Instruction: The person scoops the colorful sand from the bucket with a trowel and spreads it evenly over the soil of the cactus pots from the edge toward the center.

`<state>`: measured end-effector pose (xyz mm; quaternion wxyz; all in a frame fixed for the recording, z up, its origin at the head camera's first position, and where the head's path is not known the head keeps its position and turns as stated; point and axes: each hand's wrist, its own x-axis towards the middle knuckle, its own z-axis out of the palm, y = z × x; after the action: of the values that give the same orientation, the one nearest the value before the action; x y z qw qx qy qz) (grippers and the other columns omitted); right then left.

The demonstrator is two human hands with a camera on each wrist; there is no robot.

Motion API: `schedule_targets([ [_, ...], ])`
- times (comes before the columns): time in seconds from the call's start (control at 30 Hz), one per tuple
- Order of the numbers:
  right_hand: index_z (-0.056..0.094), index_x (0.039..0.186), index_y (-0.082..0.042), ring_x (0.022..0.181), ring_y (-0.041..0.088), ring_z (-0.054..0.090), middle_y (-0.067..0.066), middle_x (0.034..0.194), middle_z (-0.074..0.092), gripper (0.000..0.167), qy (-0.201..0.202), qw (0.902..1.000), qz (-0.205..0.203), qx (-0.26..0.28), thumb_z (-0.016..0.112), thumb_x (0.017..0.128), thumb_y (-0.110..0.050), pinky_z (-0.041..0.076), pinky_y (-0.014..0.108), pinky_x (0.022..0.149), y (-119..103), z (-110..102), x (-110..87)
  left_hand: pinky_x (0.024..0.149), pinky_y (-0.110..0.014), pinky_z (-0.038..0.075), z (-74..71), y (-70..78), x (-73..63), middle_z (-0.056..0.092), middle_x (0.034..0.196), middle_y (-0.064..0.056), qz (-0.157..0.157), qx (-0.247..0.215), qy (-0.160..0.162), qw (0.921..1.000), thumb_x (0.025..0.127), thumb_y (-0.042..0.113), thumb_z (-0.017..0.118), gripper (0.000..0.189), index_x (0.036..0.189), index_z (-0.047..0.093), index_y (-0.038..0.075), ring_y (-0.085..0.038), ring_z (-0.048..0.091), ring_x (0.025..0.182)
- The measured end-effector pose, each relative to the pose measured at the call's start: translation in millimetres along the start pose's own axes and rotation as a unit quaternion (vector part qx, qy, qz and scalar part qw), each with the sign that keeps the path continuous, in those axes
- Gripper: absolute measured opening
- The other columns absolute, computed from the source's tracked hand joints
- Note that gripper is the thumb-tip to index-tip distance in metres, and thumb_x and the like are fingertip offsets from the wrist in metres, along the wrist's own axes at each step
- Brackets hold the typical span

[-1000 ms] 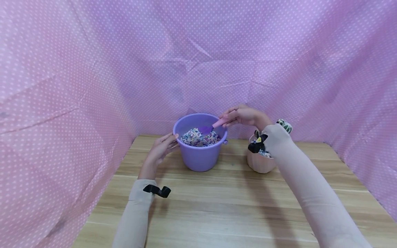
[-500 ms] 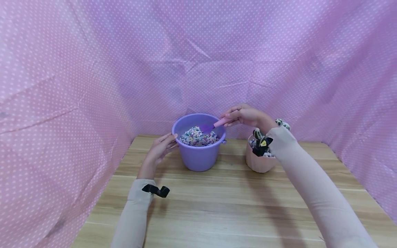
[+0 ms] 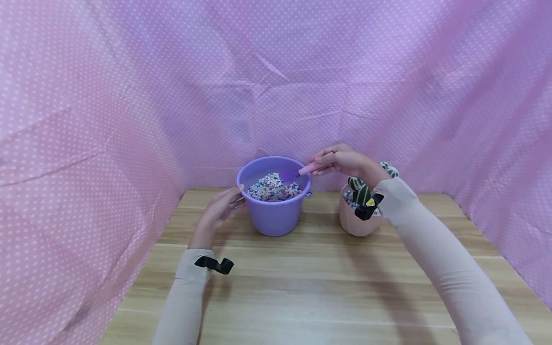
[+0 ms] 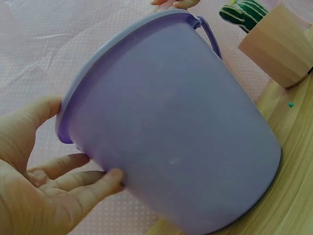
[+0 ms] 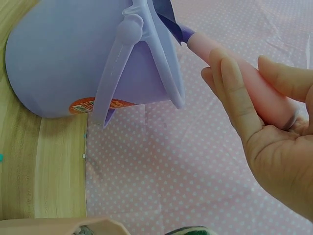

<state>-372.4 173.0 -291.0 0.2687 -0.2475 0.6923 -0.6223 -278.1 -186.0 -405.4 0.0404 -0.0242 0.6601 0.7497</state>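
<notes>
A purple bucket (image 3: 276, 218) stands on the table, partly filled with small multicoloured pebbles (image 3: 269, 188). At its left side my left hand (image 3: 221, 207) holds the rim. In the left wrist view, the thumb (image 4: 46, 108) lies at the rim while fingertips (image 4: 115, 177) touch the outer wall. My right hand (image 3: 342, 160), over the bucket's right edge, grips a small trowel by its pink handle (image 5: 252, 85). The trowel's purple blade (image 3: 288, 177) is inside the bucket, by the pebbles; its tip is hard to make out.
To the right stands a peach pot (image 3: 355, 223) with pebbles and a green-and-white cactus (image 3: 361, 194), partly behind my right sleeve. A tiny green pebble (image 4: 291, 104) lies on the wooden table (image 3: 276, 287). Pink dotted cloth (image 3: 276, 72) hangs behind and at both sides.
My right hand and the trowel have shifted slightly right relative to the bucket, and more of the pot and cactus shows. The left hand stays at the rim.
</notes>
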Motion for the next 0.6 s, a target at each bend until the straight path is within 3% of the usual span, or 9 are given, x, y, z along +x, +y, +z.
schedule_targets([
  [0.2,0.058,0.126,0.014,0.102,0.026,0.076,0.030,0.124,0.066,0.028,-0.014,0.9998,-0.008,-0.006,0.051,0.103,-0.001,0.061,0.036,0.094,-1.5,-1.4,-8.1,0.122,-0.052,0.036,-1.1,2.2,-3.5,0.039,0.154,-0.034,-0.019,0.024,-0.018,0.9994,0.107,0.034,0.052,0.067,0.154,0.032,-0.009,-0.044,0.042,0.144],
  [0.33,0.058,0.127,0.015,0.101,0.025,0.076,0.029,0.123,0.067,0.030,-0.013,0.9998,-0.011,-0.005,0.052,0.103,-0.001,0.062,0.035,0.092,-3.7,-1.3,-12.8,0.121,-0.050,0.038,2.3,7.6,-10.1,0.041,0.155,-0.031,-0.007,0.052,0.008,0.9986,0.107,0.034,0.050,0.064,0.154,0.034,-0.007,-0.043,0.042,0.145],
  [0.47,0.058,0.125,0.016,0.096,0.025,0.077,0.027,0.115,0.073,0.029,0.007,0.9999,-0.013,0.006,0.054,0.101,0.001,0.062,0.037,0.093,-8.3,-0.9,-19.4,0.121,-0.046,0.041,17.9,19.5,-21.9,0.047,0.152,-0.026,0.043,0.039,0.095,0.9938,0.105,0.028,0.054,0.057,0.150,0.042,-0.005,-0.038,0.046,0.143],
  [0.6,0.053,0.127,0.021,0.093,0.026,0.077,0.023,0.109,0.076,0.032,0.026,0.9994,-0.021,0.009,0.054,0.101,0.003,0.062,0.037,0.091,-13.9,-3.9,-29.2,0.105,-0.028,0.050,49.6,32.6,-33.5,0.058,0.140,-0.022,0.136,0.011,0.208,0.9684,0.101,0.015,0.060,0.043,0.139,0.056,-0.004,-0.016,0.061,0.117],
])
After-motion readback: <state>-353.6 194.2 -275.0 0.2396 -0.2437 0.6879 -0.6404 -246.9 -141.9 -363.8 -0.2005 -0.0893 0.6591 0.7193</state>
